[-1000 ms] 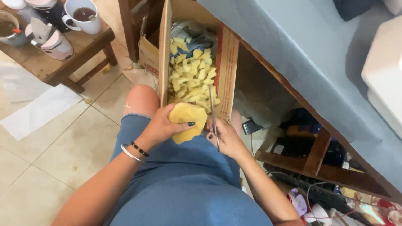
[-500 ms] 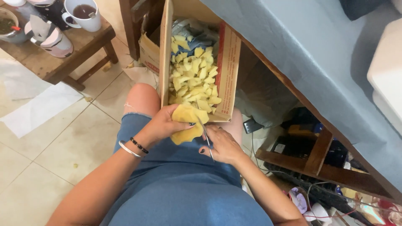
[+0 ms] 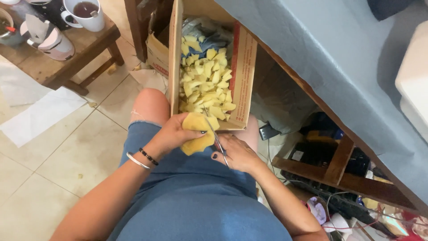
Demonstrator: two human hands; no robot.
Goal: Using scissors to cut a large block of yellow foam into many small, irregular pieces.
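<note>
My left hand (image 3: 171, 134) grips a yellow foam sponge (image 3: 198, 132) over my lap. My right hand (image 3: 236, 154) holds a pair of scissors (image 3: 214, 131) whose blades run into the sponge's right side. Just beyond, a cardboard box (image 3: 244, 67) rests against my knees, holding several cut yellow foam pieces (image 3: 206, 82). I wear blue denim and bracelets on the left wrist.
A small wooden table (image 3: 67, 58) at the upper left carries a white mug (image 3: 87, 13) and other cups. White paper (image 3: 40, 114) lies on the tiled floor. A blue-covered surface (image 3: 339, 58) and wooden shelving with clutter (image 3: 343, 169) fill the right.
The scissors have moved from beside the sponge into it, cutting along its right side. My left hand has turned the sponge slightly and kept its hold.
</note>
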